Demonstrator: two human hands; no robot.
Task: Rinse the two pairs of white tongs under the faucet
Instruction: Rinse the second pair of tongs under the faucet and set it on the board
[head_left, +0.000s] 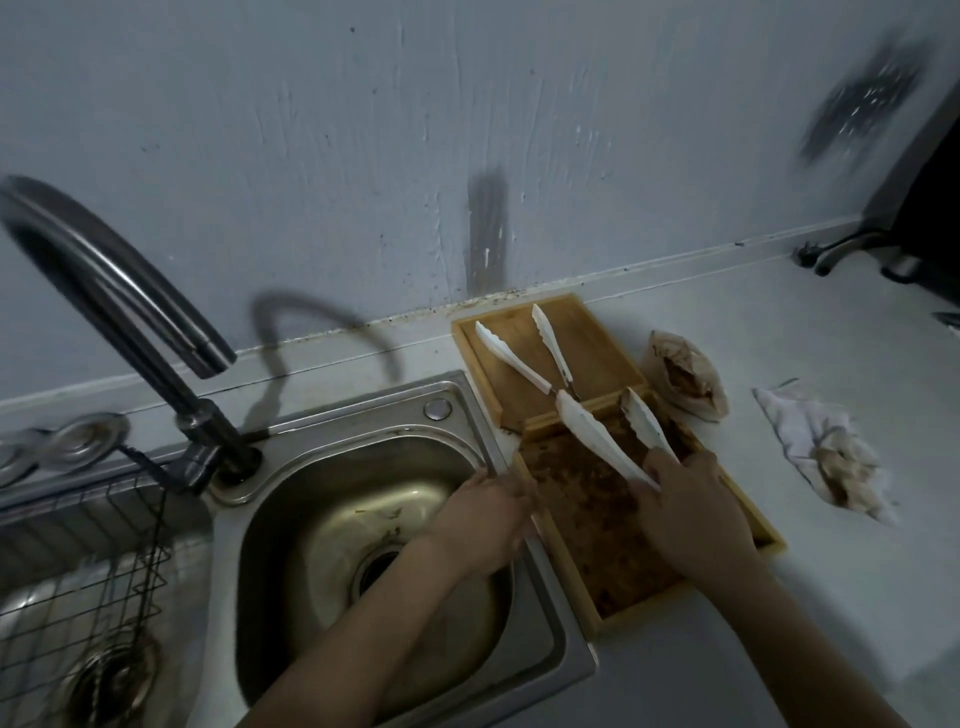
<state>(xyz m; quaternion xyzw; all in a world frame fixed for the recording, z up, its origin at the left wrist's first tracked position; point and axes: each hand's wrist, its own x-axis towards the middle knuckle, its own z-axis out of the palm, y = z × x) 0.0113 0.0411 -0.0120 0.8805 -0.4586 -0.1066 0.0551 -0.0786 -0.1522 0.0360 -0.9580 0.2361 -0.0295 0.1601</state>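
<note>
At the left of the frame a faucet (119, 291) arches over a steel sink (363, 519), with a wire rack (88, 587) in the lower left. The left hand (480, 519) rests at the sink's right rim, against a stained wooden tray (597, 525); whether its grip holds anything I cannot tell. At centre, one pair of white tongs (524, 358) lies splayed on a cleaner tray (582, 353) by the wall. The right hand (691, 504) closes on the second tongs (602, 441) over the stained tray. On the worktop (831, 597) at right lie a crumpled bag (685, 379) and a soiled cloth (826, 447).
</note>
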